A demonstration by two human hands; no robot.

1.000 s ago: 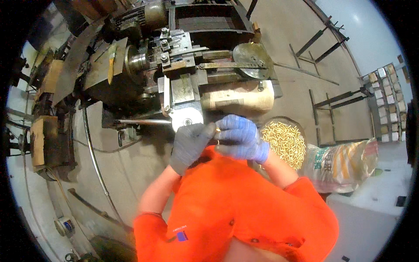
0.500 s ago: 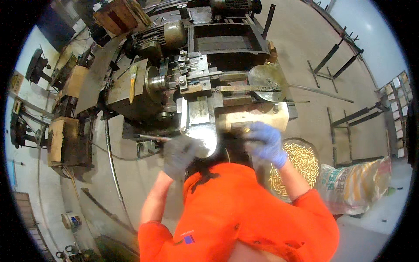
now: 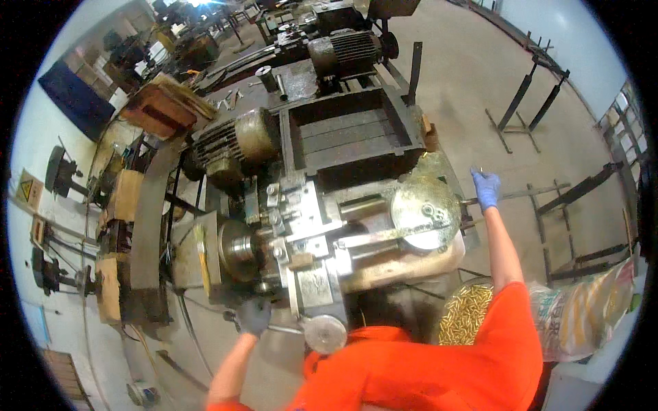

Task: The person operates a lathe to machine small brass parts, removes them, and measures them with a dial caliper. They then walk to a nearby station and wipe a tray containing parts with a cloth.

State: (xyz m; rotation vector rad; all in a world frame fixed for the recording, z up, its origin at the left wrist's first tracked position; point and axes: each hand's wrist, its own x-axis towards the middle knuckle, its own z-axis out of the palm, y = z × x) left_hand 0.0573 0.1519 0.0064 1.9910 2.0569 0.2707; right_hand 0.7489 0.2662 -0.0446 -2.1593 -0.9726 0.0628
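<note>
My left hand (image 3: 253, 316), in a dark grey glove, is closed at the outer end of a thin lever (image 3: 284, 329). That lever joins a round metal disc (image 3: 325, 333) at the machine's near end. Out to the right, my right hand (image 3: 486, 188), in a blue glove, is closed over a long metal bar (image 3: 533, 192) sticking out beside the large round plate (image 3: 426, 214). A tiny light-coloured bit shows at its fingertips, too small to make out. A flat link arm (image 3: 384, 236) runs from the round plate to the clamp block (image 3: 301, 219).
A round container of small brass pieces (image 3: 466, 312) stands near my right elbow, beside a woven sack (image 3: 582, 312). A brush (image 3: 202, 257) lies on the machine's left housing. Motors (image 3: 236, 140) and a deep metal tray (image 3: 343, 133) lie beyond. Metal stands (image 3: 521, 103) are at right.
My right hand has swung outward and away, from near the machine's front to the bar. My left hand has moved left along the lever. The view has shifted, showing more of the far workshop.
</note>
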